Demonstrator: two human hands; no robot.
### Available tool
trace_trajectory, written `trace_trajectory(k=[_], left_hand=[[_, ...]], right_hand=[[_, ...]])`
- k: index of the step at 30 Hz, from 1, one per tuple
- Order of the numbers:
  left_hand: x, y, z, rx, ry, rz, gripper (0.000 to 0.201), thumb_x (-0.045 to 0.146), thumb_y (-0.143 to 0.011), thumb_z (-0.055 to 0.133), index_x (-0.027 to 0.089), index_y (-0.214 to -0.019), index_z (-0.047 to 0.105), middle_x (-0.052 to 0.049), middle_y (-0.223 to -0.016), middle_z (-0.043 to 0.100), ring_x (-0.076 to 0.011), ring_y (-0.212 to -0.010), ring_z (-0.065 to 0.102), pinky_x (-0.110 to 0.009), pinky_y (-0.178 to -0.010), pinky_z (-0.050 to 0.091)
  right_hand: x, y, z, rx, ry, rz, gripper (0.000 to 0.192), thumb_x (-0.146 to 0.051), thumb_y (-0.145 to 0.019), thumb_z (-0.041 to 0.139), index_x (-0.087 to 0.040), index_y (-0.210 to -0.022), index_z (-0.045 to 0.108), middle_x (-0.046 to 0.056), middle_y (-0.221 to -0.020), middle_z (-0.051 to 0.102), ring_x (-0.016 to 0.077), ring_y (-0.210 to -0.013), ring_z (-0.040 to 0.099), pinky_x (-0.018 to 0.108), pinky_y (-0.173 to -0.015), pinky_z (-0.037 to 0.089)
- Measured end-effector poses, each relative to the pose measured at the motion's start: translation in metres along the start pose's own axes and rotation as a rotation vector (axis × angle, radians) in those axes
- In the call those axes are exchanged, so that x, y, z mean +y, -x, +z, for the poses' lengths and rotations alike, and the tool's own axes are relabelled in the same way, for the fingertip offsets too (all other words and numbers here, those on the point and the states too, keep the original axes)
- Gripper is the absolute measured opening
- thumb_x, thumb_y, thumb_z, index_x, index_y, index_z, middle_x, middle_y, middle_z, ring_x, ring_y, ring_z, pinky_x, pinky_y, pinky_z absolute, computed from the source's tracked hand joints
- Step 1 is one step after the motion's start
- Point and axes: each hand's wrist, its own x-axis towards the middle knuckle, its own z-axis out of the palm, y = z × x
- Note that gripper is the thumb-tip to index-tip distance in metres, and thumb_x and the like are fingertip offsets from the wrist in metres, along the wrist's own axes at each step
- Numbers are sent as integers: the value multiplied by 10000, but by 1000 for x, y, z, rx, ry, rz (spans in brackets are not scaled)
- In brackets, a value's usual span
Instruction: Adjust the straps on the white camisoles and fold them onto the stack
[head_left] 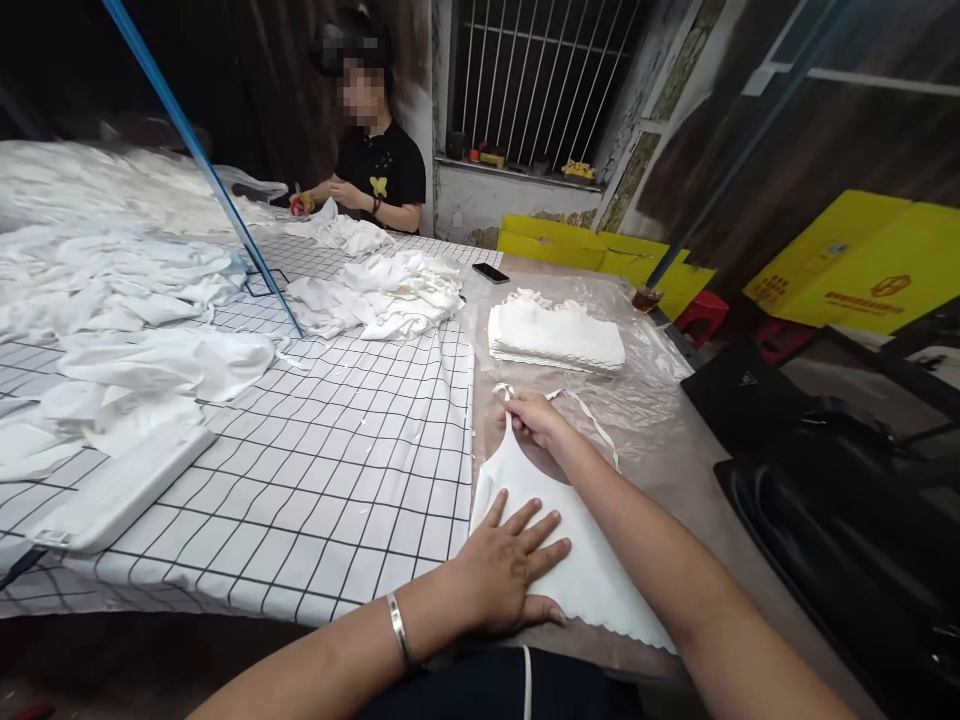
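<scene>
A white camisole [600, 560] with thin straps and a scalloped hem lies flat at the table's front edge. Spread on its left side is my left hand [514, 565], palm down with the fingers apart. My right hand [532, 415] pinches one shoulder strap [508, 410] at the top of the garment. The other strap [592, 415] curves loosely past my right wrist. Behind my hands sits a neat stack of folded white camisoles [555, 335] on clear plastic sheeting.
White garments lie heaped on the checked tablecloth [360, 450] at left, near a white power bank-like box [127, 490]. A black phone [490, 272] rests farther back. Blue poles [195, 140] rise from the table. Opposite sits a co-worker [382, 165]. Black bags [825, 520] are at right.
</scene>
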Motion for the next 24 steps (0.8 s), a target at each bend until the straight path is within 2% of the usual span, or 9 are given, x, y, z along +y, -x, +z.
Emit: trace_trajectory(k=[4,6,8,12,16,18,19,22,24], left_hand=[[0,-2,3,1,14,3,764,707,-903,205,227,-1477,357,-92,-1548,301,-316,-1449,207,-597,-1148,86],[0,-3,5,7,19,7,759,700,-907,221,218,-1477,356,-95,-1552,287,-320,-1452,193,-611,-1145,75],[-1,-4,8,19,19,15,751,692,-909,244,215,-1479,351,-100,-1554,278,-323,-1454,185,-624,-1142,64],[-3,-5,11,14,75,15,762,703,-894,287,217,-1476,363,-116,-1548,287,-334,-1455,179,-637,-1141,50],[-4,-8,1,-4,263,-2,754,688,-880,369,194,-1447,417,-148,-1546,278,-352,-1460,145,-648,-1132,-15],[0,-11,-11,64,534,-52,708,659,-880,407,168,-1381,501,-173,-1494,387,-361,-1430,247,-626,-1146,30],[2,-14,-18,119,752,-111,681,646,-891,393,149,-1331,545,-184,-1441,464,-358,-1392,336,-600,-1154,105],[11,-23,-39,261,1597,-336,655,618,-940,260,116,-1176,610,-195,-1245,628,-304,-1193,580,-492,-1053,403],[15,-27,-48,283,2051,-430,599,562,-968,246,101,-1087,609,-201,-1164,658,-270,-1074,652,-433,-936,511]], right_hand=[[-26,-22,-20,-54,-165,142,184,-141,-879,523,-156,-695,522,-24,-525,511,35,-368,252,164,-367,204],[-44,-34,-33,-24,-216,193,199,-120,-886,512,-157,-691,495,-56,-472,437,25,-346,199,154,-348,171],[-62,-41,-47,32,-252,213,213,-137,-906,505,-164,-699,468,-64,-465,426,19,-334,179,145,-335,159],[-95,-35,-72,148,-300,158,297,-318,-984,439,-167,-732,475,-38,-514,487,16,-334,222,129,-326,188],[-107,3,-83,215,-388,-53,364,-430,-961,478,-156,-728,528,-21,-543,516,26,-361,314,136,-346,273],[-97,40,-79,215,-375,-220,340,-432,-939,520,-154,-748,569,0,-591,571,46,-413,423,159,-405,376],[-87,64,-75,204,-346,-311,318,-427,-929,539,-156,-773,597,14,-633,607,65,-465,491,181,-460,435],[-45,142,-60,128,-171,-543,261,-442,-858,633,-188,-893,683,42,-798,688,150,-714,642,298,-713,545],[-12,191,-50,-1,10,-563,225,-415,-836,660,-217,-920,725,57,-902,711,205,-880,659,358,-836,530]])
